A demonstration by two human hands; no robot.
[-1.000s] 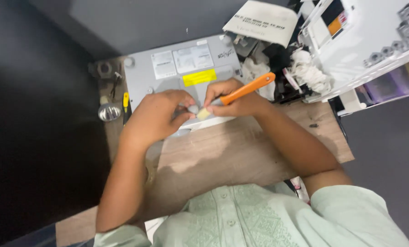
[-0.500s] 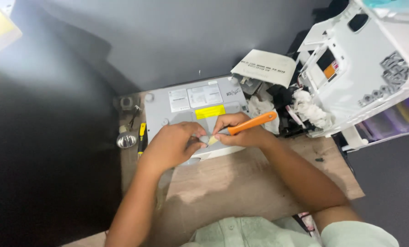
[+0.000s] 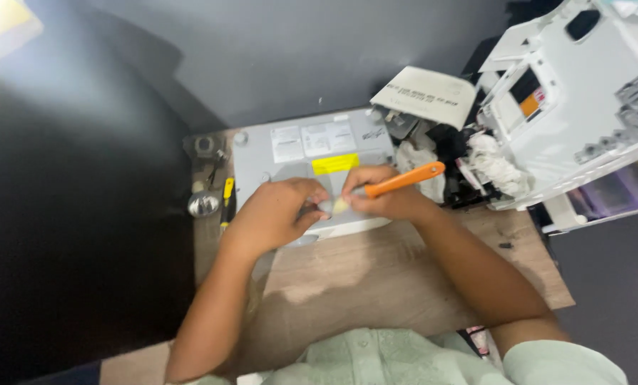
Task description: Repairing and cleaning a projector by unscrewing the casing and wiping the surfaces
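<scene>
Head view, looking straight down: nearest you is your pale green shirt (image 3: pixel 404 360); beyond it both forearms reach out over the wooden desk (image 3: pixel 376 278) and angle inward, so your hands meet close together above the grey flat device (image 3: pixel 312 153); that device lies label side up on the desk's far half, a yellow sticker (image 3: pixel 335 164) near its middle. Your right hand (image 3: pixel 386 196) is closed round the orange-handled tool (image 3: pixel 403 179), handle slanting up to the right, tip aimed at a small pale piece (image 3: pixel 340 206) between the hands; your left hand (image 3: pixel 279 214) curls palm down with its fingertips pinching beside that piece, though blur hides the exact contact. Judging by this, keep the left fingers pressing steadily so nothing skids; hold the tool at a low angle and let the wrist, not the elbow, do the fine work. Left of the device lie a yellow-handled screwdriver (image 3: pixel 227 199) and a small shiny metal cup (image 3: pixel 203 204); farther right, crumpled white cloth (image 3: pixel 493 167), a white printed sheet (image 3: pixel 426 93), and a white plastic housing (image 3: pixel 583 114).
</scene>
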